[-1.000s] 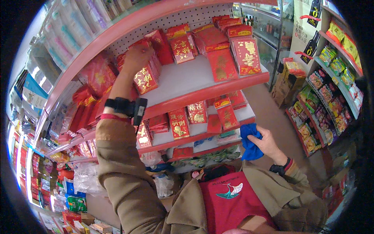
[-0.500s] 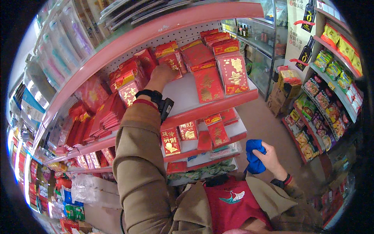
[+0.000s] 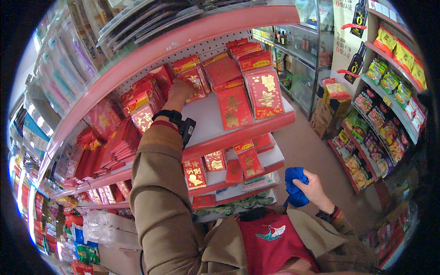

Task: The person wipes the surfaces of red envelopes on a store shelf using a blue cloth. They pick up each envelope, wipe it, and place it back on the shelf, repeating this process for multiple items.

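My left hand [image 3: 182,90] reaches into the upper shelf among packs of red envelopes. Its fingers are bent down and mostly hidden behind its back, so their grip does not show. Just right of it leans a red envelope pack [image 3: 197,82] with gold characters; the hand's edge touches or overlaps it. A black band with a small black device [image 3: 187,130] sits on this wrist. Low on the right, away from the shelves, my right hand [image 3: 315,189] is closed on a crumpled blue cloth-like bundle [image 3: 296,185], thumb pressed on its side.
Larger red envelopes [image 3: 233,107] and a gold-printed pack [image 3: 264,94] lie toward the shelf's right end. A pink shelf edge [image 3: 238,134] runs in front. Red stacks [image 3: 120,145] fill the left. Across the aisle stand snack shelves [image 3: 389,105] and cardboard boxes [image 3: 326,110].
The whole view has shifted slightly, with the shelf sliding left. My left hand stays among the envelopes, and more of the gold-lettered pack beside it shows. My right hand still holds the blue bundle.
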`<act>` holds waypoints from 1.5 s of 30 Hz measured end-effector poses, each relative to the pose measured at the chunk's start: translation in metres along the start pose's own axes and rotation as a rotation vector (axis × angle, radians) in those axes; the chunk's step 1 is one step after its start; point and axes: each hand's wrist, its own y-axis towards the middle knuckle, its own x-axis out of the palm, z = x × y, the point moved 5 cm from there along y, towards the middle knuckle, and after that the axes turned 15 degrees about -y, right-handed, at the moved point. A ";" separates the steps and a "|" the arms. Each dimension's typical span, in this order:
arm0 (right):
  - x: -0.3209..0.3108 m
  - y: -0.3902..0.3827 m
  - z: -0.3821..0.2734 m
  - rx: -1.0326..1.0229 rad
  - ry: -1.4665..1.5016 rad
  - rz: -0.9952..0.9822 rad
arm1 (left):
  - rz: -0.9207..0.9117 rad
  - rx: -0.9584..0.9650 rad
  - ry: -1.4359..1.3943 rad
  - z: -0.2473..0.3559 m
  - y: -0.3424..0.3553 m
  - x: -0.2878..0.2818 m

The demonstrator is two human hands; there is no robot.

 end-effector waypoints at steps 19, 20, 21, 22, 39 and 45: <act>0.023 0.018 -0.006 -0.046 0.022 -0.128 | -0.089 0.247 -0.381 0.006 -0.003 -0.029; 0.024 0.018 -0.006 -0.054 -0.023 -0.135 | -0.096 0.227 -0.633 0.004 -0.017 -0.036; 0.025 0.019 -0.007 -0.060 -0.051 -0.142 | -0.101 0.208 -0.884 0.005 -0.031 -0.043; 0.027 0.021 -0.008 -0.063 -0.084 -0.153 | -0.121 0.213 -0.929 0.007 -0.044 -0.053; 0.083 0.045 -0.197 -0.463 0.198 -0.265 | -0.098 0.135 -1.622 -0.086 -0.333 -0.036; 0.115 0.031 -0.266 -0.818 0.135 -0.040 | -0.193 0.132 -1.579 -0.098 -0.375 -0.031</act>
